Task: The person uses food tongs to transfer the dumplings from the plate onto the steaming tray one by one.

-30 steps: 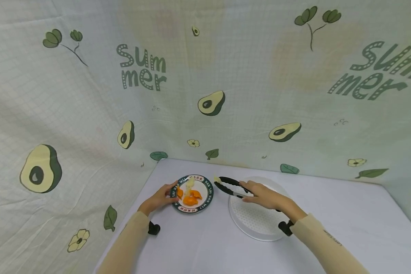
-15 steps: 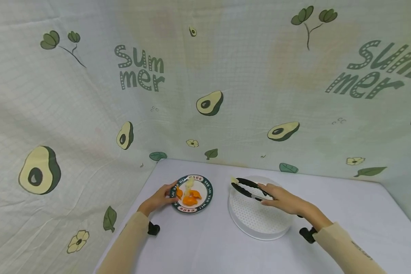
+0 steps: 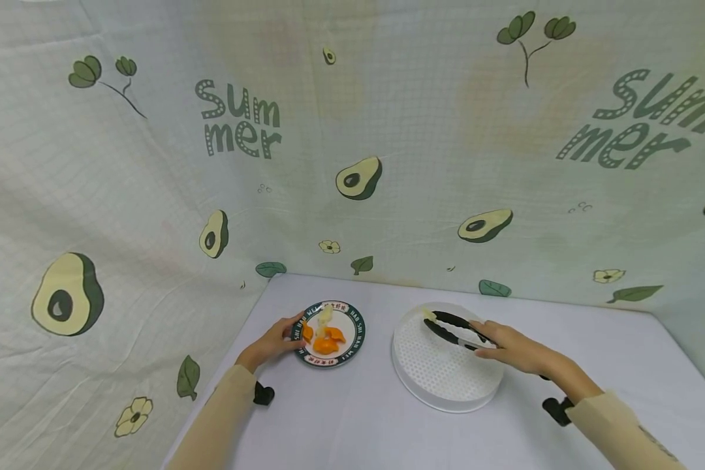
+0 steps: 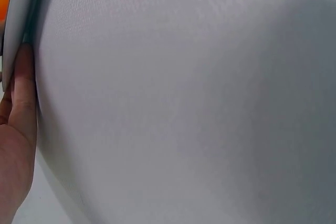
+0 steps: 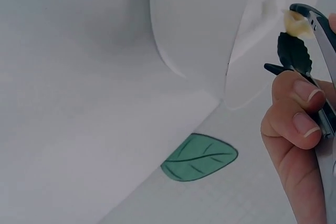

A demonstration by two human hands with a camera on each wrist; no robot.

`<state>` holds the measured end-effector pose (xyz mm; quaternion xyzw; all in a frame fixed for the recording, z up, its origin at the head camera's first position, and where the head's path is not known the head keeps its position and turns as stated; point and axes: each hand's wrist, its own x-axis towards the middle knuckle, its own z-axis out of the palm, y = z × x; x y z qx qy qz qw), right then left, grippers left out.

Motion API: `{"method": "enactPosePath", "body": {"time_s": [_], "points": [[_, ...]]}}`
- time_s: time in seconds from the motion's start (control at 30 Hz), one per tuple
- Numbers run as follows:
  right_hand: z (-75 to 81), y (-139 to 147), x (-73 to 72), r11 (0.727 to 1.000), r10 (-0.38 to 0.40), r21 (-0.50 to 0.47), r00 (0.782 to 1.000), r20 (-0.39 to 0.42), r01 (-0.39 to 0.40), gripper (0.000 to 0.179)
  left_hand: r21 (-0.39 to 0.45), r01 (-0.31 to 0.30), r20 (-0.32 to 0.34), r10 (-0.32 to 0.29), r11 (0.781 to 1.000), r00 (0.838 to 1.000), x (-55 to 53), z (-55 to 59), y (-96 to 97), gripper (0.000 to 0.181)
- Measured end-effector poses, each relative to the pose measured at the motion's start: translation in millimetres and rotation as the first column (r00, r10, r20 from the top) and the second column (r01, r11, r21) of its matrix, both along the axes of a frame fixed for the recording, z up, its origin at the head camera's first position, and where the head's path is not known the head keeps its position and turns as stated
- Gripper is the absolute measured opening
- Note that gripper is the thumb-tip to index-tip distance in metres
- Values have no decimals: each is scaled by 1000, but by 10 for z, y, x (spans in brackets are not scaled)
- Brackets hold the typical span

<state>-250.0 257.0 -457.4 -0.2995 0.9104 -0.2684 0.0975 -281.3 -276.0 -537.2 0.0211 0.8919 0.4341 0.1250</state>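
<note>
My left hand holds the left rim of a round plate with a green patterned border. On the plate lie several orange dumplings and pale yellow ones. In the left wrist view, fingers lie along the plate's edge. My right hand grips black-tipped metal tongs, which pinch a pale yellow dumpling-like piece at their tips. Piece and tongs are over the far part of a white round perforated steamer tray.
A white cloth covers the table. Behind it and to the left hangs a pale curtain printed with avocados and leaves. The plate stands left of the steamer tray, with a strip of tablecloth between them.
My right hand has carried the tongs and pale yellow piece rightward, from beside the plate to over the steamer tray. The left hand and plate have stayed in place.
</note>
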Motion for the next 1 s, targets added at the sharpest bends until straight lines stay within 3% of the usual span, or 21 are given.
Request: {"method": "enactPosePath", "body": {"time_s": [0.8,1.0], "points": [[-23,190,-23,993,-97,72,989,111,90,71,-5,-7,-1,7,1000,1000,-19,-56,-28,81],[4,188,-41,994,-89,64,993,73,84,73,13,-7,-8,7,1000,1000,-15,-41,-17,81]]}}
